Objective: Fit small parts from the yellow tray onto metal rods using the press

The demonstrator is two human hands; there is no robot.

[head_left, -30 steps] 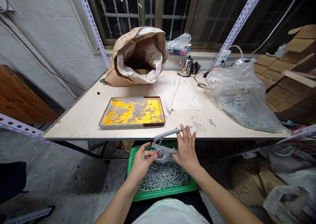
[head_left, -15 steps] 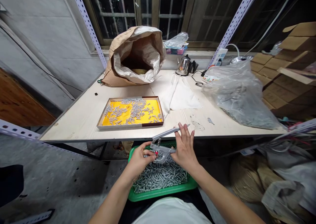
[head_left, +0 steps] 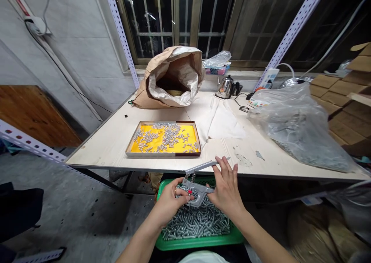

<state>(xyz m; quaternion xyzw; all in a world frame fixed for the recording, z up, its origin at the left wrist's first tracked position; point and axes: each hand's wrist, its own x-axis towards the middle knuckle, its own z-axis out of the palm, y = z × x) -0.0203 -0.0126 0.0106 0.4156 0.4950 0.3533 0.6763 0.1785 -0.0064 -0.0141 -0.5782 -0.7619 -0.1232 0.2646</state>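
Over the green basket point(head_left: 203, 244), both hands hold a grey metal hand tool point(head_left: 198, 189) with a coil spring and a long lever. My left hand point(head_left: 169, 201) is closed at the tool's head. At its fingertips sits a small red piece point(head_left: 189, 192); whether it is part of the tool I cannot tell. Around the lever and the lower handle goes my right hand point(head_left: 228, 187), fingers on the lever and thumb below. The handles stand apart. Many small silvery ribbed metal pieces point(head_left: 197, 226) fill the basket under the hands.
A shallow tray point(head_left: 150, 155) with a yellow bottom and similar metal pieces is on the table point(head_left: 101, 147). Behind it lies a large open paper sack point(head_left: 147, 89). A steel kettle point(head_left: 224, 87), a full plastic bag point(head_left: 304, 128) and stacked cardboard boxes point(head_left: 348, 112) are further right.
The view has shifted, so everything sits lower and further right. Both hands keep the same hold on the tool, and its lever looks about as far apart as before.
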